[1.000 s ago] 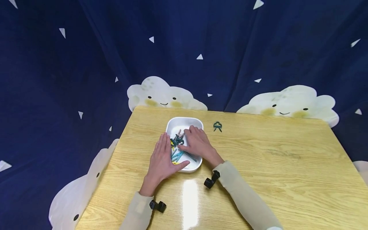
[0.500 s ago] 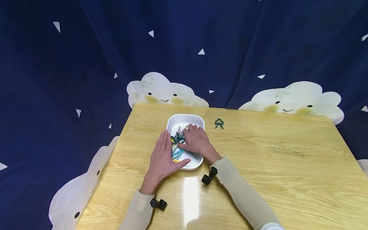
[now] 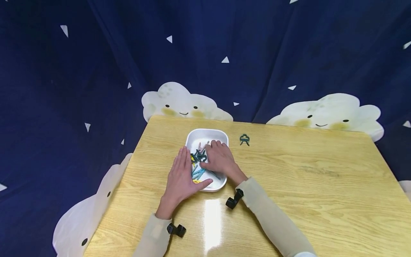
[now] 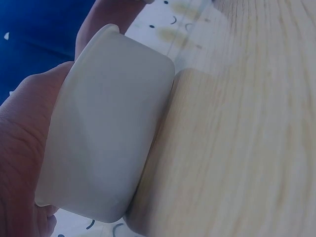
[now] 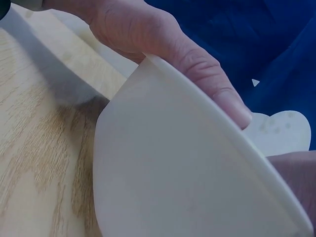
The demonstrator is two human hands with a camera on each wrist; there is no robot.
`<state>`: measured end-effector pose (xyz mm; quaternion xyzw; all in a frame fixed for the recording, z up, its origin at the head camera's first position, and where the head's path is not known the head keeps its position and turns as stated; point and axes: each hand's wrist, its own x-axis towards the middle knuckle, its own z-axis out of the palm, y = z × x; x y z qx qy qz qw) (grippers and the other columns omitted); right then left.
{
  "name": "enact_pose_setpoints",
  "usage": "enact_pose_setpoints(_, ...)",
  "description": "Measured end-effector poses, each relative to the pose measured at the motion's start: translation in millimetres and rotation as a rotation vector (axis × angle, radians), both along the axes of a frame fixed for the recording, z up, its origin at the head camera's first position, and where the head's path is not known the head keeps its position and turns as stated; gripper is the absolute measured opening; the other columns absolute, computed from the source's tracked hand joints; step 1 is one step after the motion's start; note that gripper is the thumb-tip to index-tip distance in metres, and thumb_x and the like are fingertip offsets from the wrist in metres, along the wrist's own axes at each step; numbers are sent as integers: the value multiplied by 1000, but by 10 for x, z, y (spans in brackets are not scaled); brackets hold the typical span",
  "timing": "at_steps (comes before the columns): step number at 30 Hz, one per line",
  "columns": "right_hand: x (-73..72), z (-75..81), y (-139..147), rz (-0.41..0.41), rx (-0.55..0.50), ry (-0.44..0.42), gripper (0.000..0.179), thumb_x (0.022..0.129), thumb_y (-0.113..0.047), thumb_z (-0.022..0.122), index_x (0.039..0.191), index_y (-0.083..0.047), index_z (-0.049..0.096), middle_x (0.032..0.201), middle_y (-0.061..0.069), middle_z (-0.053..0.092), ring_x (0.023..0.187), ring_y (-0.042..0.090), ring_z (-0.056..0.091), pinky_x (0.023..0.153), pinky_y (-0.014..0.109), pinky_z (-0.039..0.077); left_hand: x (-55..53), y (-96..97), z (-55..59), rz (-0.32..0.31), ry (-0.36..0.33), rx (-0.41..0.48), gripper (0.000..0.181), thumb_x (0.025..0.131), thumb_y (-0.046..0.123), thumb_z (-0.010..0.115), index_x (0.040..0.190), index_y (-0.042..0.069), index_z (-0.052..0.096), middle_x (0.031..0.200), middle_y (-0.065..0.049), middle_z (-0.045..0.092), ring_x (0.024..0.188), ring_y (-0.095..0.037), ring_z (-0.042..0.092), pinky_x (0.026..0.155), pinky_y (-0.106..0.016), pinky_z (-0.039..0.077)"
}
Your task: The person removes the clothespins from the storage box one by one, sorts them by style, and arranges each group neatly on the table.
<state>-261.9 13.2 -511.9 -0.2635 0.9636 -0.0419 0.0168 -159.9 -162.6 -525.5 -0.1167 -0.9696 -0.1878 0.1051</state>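
A white plastic tub (image 3: 205, 132) holds several small clips: dark green ones (image 3: 201, 156), light blue ones (image 3: 198, 174), a pink one (image 3: 199, 146) and yellow ones (image 3: 196, 181). My left hand (image 3: 181, 176) lies along the tub's left rim, fingers straight and together, thumb stretched over the near end. Over the right rim reaches my right hand (image 3: 221, 157), its fingers bent down among the clips and its thumb pointing left. Those fingertips are hidden, so whether they pinch a clip does not show. In both wrist views the tub's outer wall (image 4: 108, 123) hides the clips.
A single dark green clip (image 3: 244, 139) stands apart on the wooden table (image 3: 305, 185), right of the tub. Behind the table hangs a dark blue curtain (image 3: 199, 21) with white triangles and smiling clouds. Each sleeve carries a black wrist mount (image 3: 177, 230).
The head view has shifted slightly. Both hands keep nearly the same places at the tub, with only slight movement of the right fingers among the clips.
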Motion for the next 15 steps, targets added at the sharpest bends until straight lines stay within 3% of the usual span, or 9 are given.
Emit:
enact_pose_setpoints(5,7,-7,8,7,1,6,67,86,-63,73,127,-11,68,108,8,58,101,27,52,87,41,47,6,5,-2,-1,17,-2,135,77,87,62,163,-8,18,173,-24,12,161,-33,11,130,-43,15)
enact_pose_setpoints(15,9,-30,19,7,-54,46,64,80,-62,73,116,-8,69,102,7,57,95,25,51,82,39,48,16,7,-7,7,3,2,135,78,88,61,163,-7,18,174,-19,7,162,-31,8,131,-43,14)
